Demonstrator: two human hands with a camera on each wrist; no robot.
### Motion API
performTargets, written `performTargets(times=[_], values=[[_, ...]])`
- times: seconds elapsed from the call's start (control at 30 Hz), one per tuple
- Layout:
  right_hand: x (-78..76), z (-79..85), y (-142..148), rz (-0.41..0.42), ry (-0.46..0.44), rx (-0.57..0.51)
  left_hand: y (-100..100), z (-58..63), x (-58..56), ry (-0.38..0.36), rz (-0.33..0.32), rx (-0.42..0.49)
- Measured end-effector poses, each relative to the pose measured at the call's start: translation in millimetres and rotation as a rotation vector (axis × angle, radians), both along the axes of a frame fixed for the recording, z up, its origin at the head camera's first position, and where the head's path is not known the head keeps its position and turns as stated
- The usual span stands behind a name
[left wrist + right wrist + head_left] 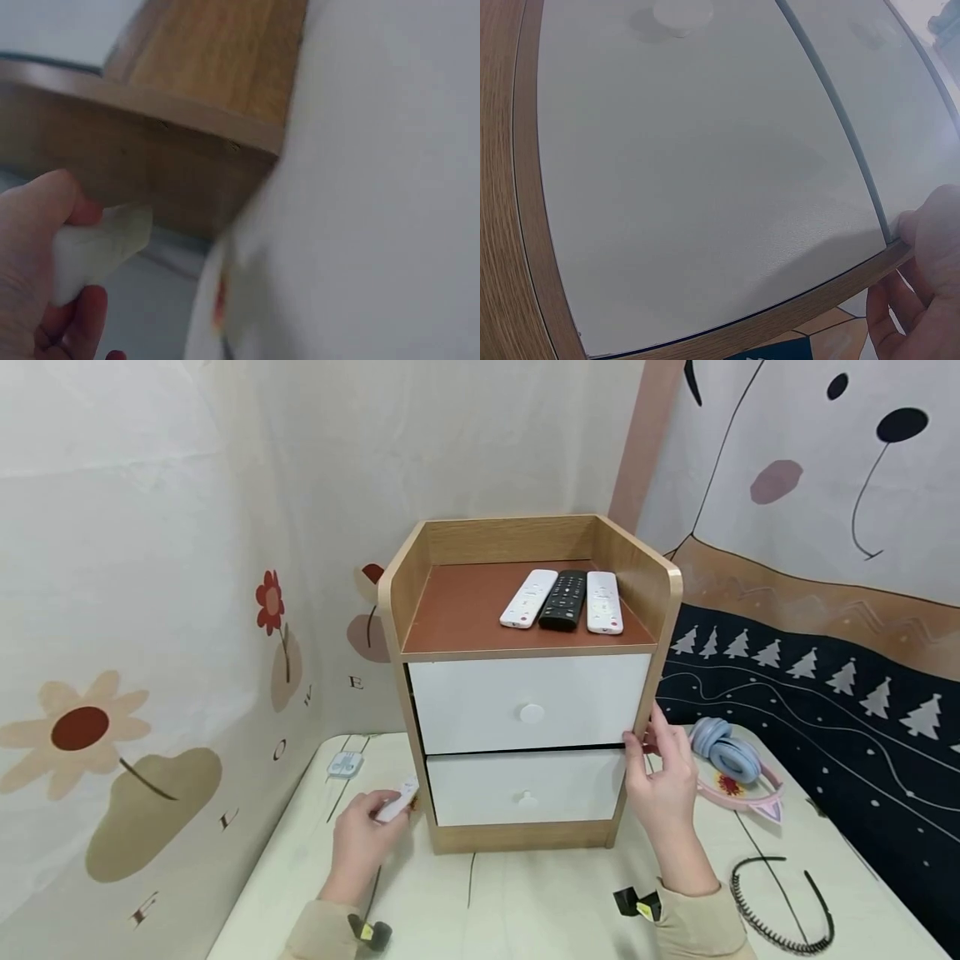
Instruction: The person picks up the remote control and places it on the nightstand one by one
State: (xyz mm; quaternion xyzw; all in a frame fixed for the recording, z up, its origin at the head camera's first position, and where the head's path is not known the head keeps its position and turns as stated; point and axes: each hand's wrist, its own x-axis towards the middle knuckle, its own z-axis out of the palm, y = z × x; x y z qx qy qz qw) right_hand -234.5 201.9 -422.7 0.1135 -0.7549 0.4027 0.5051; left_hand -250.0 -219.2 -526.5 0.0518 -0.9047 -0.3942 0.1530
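Note:
My left hand (pixel 365 835) pinches a white remote control (pixel 397 802) beside the lower left side of a small wooden cabinet (pixel 522 838). In the left wrist view, thumb and fingers close round the remote's white body, near the cabinet's underside edge. With my right hand (pixel 666 781) I grip the cabinet's right side panel, thumb on the front edge and fingers along the outer side. Two white drawers, an upper drawer (pixel 480 706) and a lower drawer (pixel 476 789), have round white knobs. On the brown top lie a white remote (pixel 529 598), a black remote (pixel 563 600) and another white remote (pixel 604 602).
Blue headphones (pixel 726 750) and a pink cat-ear headband (pixel 750 795) lie right of the cabinet. A dark toothed hairband (pixel 783 935) rests nearer the front. A small pale blue case (pixel 346 764) sits at the back left. Printed fabric hangs behind the table (pixel 540 902).

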Motion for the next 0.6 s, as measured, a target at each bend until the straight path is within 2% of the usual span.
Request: performTargets(times=[0.17,0.33,0.5,0.6], values=[[-1.5,0.4,0,0.003,0.014,0.003,4,26.9,3.8,0.125,0.029,0.05],[-1.7,0.8,0,-0.001,0.014,-0.003,5,56.4,6.5,0.219,0.036,0.105],[-1.5,0.2,0,-0.004,0.011,-0.003,7,86.8,10.0,0.364,0.056,0.122],[-1.5,0.3,0,-0.005,0.011,-0.006,10,102.7,10.6,0.439,0.048,0.113]])
